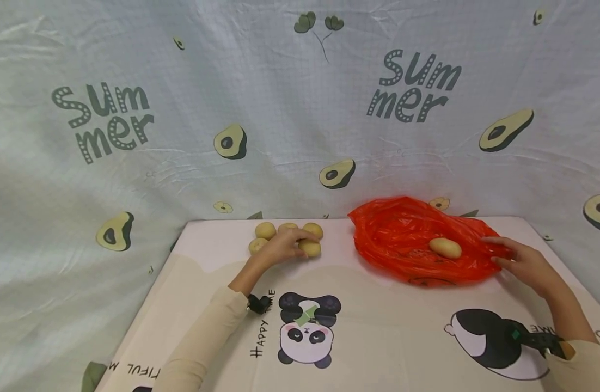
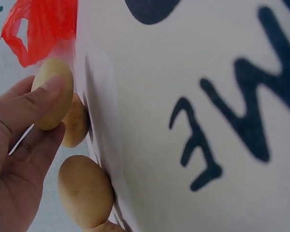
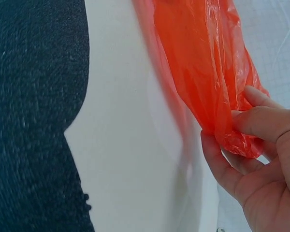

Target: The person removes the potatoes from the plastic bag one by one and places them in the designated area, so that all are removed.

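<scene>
My left hand (image 1: 282, 246) pinches a potato (image 2: 54, 96) between thumb and fingers, at the right front of a small potato group. Other potatoes (image 1: 265, 230) stand close around it, partly covered by that hand. In the left wrist view, one potato (image 2: 86, 191) sits below the held one and another is partly behind it. A red plastic bag (image 1: 388, 239) lies spread on the right, with a single potato (image 1: 445, 247) on it. At the bag's right end, my right hand (image 1: 527, 265) grips the gathered plastic (image 3: 227, 116) between thumb and fingers.
A white table cover (image 1: 378, 332) with panda prints and lettering lies under everything. Behind the table's far edge hangs a pale curtain (image 1: 280, 98) printed with avocados and "summer". Table surface separates the potato group from the bag.
</scene>
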`<state>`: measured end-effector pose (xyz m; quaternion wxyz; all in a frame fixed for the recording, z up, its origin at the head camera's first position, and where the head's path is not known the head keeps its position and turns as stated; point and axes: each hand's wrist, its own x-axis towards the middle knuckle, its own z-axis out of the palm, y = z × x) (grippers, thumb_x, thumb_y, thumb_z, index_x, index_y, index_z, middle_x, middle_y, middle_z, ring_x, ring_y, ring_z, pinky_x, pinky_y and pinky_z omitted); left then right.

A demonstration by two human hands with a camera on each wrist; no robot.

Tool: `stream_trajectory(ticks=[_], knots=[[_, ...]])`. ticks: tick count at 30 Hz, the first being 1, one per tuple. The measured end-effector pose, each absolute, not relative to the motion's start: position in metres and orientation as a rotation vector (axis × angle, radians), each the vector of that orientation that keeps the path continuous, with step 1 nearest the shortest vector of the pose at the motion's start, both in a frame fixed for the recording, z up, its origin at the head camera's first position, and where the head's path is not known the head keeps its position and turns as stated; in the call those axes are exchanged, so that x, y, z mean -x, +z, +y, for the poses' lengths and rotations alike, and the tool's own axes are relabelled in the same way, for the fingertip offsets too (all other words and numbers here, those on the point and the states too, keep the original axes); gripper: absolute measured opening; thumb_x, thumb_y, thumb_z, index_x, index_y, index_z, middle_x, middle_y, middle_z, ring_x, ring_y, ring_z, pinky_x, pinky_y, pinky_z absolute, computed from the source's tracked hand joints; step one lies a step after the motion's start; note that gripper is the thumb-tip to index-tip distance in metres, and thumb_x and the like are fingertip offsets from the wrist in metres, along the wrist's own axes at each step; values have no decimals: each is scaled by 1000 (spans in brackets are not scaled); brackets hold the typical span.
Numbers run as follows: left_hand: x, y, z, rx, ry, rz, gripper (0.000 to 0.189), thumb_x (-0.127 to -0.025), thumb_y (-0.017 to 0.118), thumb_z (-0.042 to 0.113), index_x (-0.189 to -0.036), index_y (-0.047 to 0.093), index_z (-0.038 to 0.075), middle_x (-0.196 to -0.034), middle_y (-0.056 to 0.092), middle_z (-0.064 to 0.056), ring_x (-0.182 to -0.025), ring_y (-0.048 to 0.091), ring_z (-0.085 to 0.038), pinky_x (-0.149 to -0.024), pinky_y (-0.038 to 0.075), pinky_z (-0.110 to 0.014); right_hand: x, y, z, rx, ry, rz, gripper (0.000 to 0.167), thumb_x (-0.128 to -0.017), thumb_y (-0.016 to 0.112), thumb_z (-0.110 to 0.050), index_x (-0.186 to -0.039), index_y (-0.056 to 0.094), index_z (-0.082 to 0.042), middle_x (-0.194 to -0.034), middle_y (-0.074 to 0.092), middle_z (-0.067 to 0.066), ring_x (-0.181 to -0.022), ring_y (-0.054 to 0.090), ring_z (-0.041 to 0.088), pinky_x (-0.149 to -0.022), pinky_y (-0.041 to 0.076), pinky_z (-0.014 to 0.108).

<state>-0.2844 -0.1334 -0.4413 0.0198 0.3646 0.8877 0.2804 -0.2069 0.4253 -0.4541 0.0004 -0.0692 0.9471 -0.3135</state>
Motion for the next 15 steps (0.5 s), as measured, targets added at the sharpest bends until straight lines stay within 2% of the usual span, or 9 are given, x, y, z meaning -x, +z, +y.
stream_trajectory(ticks=[4,7,11,15], knots=[[283,-443,-133,-1089,885,2727,46,-79,84,1,-124,73,7,-127,70,-6,-116,61,-20,-101,49,-37,207,-455,424,218,-996,2965,49,-96,59,2,-143,47,6,-138,44,43,-117,47,60,-73,61,32],[282,-443,-133,-1096,873,2707,45,-79,84,0,-122,73,6,-123,72,-5,-113,62,-20,-99,52,-38,208,-457,424,218,-1001,2962,48,-97,59,2,-143,47,5,-138,44,43,-116,47,60,-70,59,25],[281,-444,-133,-1137,826,2707,44,-79,84,0,-121,73,5,-122,72,-6,-114,64,-21,-99,52,-39,208,-458,425,220,-991,2963,48,-97,59,1,-143,47,5,-137,44,43,-116,48,60,-70,59,26],[282,-444,-132,-1121,781,2738,45,-80,84,1,-123,72,5,-128,70,-8,-125,61,-25,-107,47,-40,208,-459,425,233,-991,2969,48,-97,59,1,-143,48,5,-137,45,43,-116,48,60,-70,60,27]])
